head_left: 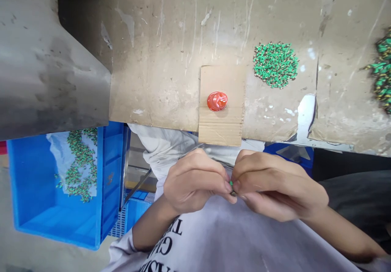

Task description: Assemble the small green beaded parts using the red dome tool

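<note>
My left hand (198, 180) and my right hand (276, 184) meet in front of my chest, just off the table's near edge. Both are closed, thumbs and forefingers pinching together at one small green piece (231, 183) with a darker end. Most of that piece is hidden by the fingertips, so its exact kind cannot be made out. Beyond the hands, a glossy red blob (217, 101), like thick paste or gel, lies on a cardboard piece (221, 131). To its right is a pile of small green pieces (275, 65) with brownish and brassy ends.
The cardboard-covered worktable (171, 60) has a torn patch at its near edge. Another green and yellowish pile (384, 72) lies far right. At left, a metal housing (51, 72) stands above a blue crate (45, 223) holding more small green pieces on a white sheet (59, 153).
</note>
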A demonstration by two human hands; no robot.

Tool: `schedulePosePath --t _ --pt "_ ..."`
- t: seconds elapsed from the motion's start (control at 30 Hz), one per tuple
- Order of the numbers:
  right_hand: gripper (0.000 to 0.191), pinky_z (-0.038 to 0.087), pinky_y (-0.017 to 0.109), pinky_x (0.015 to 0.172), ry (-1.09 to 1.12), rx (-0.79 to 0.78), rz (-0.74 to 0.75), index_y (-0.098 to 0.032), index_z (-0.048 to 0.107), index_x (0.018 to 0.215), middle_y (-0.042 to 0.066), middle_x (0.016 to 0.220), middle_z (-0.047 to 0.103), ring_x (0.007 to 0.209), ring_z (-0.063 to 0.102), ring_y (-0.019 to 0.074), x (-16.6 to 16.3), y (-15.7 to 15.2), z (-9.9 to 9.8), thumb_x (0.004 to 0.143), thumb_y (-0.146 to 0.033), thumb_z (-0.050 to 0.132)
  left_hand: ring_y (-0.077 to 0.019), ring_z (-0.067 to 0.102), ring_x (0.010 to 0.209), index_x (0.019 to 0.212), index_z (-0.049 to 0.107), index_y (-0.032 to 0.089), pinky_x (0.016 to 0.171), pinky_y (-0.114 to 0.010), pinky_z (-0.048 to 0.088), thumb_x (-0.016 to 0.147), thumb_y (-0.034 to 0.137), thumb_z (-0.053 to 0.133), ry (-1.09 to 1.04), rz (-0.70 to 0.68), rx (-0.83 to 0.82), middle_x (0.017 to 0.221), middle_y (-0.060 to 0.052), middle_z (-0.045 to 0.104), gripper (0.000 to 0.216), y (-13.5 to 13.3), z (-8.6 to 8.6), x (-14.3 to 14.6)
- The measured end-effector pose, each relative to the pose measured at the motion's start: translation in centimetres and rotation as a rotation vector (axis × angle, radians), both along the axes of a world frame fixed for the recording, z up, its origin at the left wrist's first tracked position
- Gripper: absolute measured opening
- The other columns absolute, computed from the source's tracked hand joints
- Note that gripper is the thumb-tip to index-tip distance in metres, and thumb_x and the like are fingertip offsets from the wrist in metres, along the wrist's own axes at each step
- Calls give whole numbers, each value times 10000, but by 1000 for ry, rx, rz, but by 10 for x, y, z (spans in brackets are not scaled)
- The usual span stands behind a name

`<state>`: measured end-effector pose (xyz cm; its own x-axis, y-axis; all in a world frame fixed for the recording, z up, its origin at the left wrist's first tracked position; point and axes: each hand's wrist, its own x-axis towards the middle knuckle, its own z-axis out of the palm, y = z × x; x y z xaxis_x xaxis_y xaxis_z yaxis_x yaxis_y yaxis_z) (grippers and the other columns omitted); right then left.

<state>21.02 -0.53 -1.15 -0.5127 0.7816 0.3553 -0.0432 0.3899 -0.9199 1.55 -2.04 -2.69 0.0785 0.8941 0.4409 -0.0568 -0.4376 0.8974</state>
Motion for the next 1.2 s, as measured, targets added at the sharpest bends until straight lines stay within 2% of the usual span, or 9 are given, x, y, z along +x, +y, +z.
schedulePosePath --t 0.2,0.33,0.57,0.67,0.8,0.97,1.2 --pt "121 682 272 767 -123 38 11 -176 677 1150 89 1007 789 846 777 157 4 -4 4 1086 -124 590 -98 699 634 829 703 154 610 -259 531 1110 156 574 39 5 49 781 -25 731 309 1 1 0" --pt "146 679 245 827 -181 58 30 -168 673 1171 92 1045 786 917 792 154 7 -5 5 1105 -122 551 -98 689 630 843 704 156 600 -264 528 1110 132 535 83 38 61 809 -21 717 317 -3 1 0" --pt "181 677 246 794 -163 25 27 -186 691 1145 96 1023 777 906 802 166 7 -6 5 1085 -93 548 -111 689 653 889 712 168 610 -264 536 1064 86 615 192 62 84 837 -24 749 216 -6 6 -1" --pt "170 672 251 790 -86 10 4 -168 696 1133 100 1006 768 914 797 169 4 -6 2 1092 -97 547 -100 699 639 874 700 170 629 -248 555 1111 171 584 131 60 93 808 -23 753 264 -2 6 2" --pt "89 676 267 775 75 9 -69 -140 699 1136 87 961 745 880 761 167 -1 -1 -4 1085 -161 630 -72 716 615 849 643 173 616 -193 557 1042 222 743 40 49 61 761 9 763 223 2 4 7" --pt "123 676 263 828 16 24 -23 -148 699 1188 104 1059 752 1003 774 177 2 5 -1 1114 -199 616 -74 755 637 858 613 181 634 -191 552 1029 227 771 -10 -22 29 779 1 803 237 -1 -1 3" --pt "128 667 271 798 4 92 -27 -129 716 1087 102 1064 680 938 731 158 6 7 0 1107 -153 592 -99 783 661 887 614 176 590 -224 536 1017 230 791 -86 17 -48 849 -34 843 226 -6 -2 6"
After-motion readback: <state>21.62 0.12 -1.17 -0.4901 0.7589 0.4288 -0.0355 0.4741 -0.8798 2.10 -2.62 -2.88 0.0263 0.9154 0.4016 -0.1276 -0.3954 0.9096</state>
